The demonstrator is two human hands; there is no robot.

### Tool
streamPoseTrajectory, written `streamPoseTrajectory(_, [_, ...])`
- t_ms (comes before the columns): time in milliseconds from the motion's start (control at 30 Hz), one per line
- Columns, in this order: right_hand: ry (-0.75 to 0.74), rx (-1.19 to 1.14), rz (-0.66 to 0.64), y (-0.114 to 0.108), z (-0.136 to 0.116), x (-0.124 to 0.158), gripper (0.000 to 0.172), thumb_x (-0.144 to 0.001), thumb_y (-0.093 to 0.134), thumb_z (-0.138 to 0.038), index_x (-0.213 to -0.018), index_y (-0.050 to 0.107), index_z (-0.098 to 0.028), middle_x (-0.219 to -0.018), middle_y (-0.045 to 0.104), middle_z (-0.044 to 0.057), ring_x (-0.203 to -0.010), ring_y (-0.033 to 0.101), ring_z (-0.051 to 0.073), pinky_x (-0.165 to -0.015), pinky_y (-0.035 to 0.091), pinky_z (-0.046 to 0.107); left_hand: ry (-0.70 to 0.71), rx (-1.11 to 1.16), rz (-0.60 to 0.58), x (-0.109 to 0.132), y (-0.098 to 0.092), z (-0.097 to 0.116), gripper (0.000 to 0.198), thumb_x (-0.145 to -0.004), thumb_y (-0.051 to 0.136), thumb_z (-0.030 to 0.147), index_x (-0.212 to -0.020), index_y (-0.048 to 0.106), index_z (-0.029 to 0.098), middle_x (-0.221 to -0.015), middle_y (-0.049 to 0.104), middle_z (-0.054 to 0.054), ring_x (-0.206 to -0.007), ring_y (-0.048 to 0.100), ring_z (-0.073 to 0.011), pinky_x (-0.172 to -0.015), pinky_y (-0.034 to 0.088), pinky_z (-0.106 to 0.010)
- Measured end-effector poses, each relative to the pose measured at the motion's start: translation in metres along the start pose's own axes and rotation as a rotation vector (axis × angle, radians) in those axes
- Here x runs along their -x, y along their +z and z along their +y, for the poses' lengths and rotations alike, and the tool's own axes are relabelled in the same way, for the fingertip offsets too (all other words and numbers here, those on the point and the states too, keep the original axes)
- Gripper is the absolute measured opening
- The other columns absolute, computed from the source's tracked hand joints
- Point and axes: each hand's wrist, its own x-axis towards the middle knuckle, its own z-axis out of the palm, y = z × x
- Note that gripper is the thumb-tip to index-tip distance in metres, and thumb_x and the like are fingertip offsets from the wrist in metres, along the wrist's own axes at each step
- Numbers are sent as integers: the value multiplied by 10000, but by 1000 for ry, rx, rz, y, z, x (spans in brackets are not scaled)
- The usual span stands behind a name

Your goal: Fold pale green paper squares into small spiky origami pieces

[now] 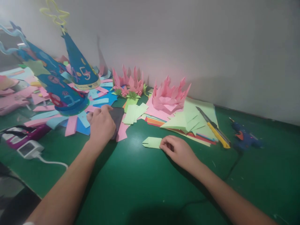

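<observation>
My right hand pinches the right end of a light green paper strip lying on the green table. The strip's left end comes to a point, with a short slit or fold line in it. Further left, my left hand is closed over the left side of a dark flat rectangular object, perhaps a phone; its fingertips are partly hidden. Just beyond that object lie several light green paper pieces, with a pink paper piece below them.
Two pink paper crowns stand by the wall, one over stacked coloured sheets. A yellow utility knife and a blue glue gun lie right. Blue cone hats, paper strips and a white corded device occupy the left.
</observation>
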Motion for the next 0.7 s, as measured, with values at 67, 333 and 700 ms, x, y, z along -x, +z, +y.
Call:
streamPoseTrajectory(67, [-8,2,4,1,1,0,117,-833,522,-181,-726,567,-198,-676,574,-6,-615,511,138,-572,362,255,6,-11,-64,-1,3,-2,427,-705,371,32,-1101,489,138,-982,633,-152,-941,531,-324,-795,287,-447])
streamPoseTrajectory(333, [-8,2,12,2,2,0,119,-830,521,-184,-722,570,-200,-679,574,-6,-611,514,137,-562,364,254,-4,30,-129,-4,7,-1,421,-702,378,23,-1092,505,115,-942,635,-162,-958,536,-339,-803,293,-450])
streamPoseTrajectory(700, [-11,-3,6,0,1,-1,115,-823,529,-169,-719,570,-193,-678,565,-5,-627,507,139,-567,360,252,511,629,-469,36,5,52,131,-880,484,278,-929,563,186,-853,625,-26,-828,532,-176,-750,401,-304])
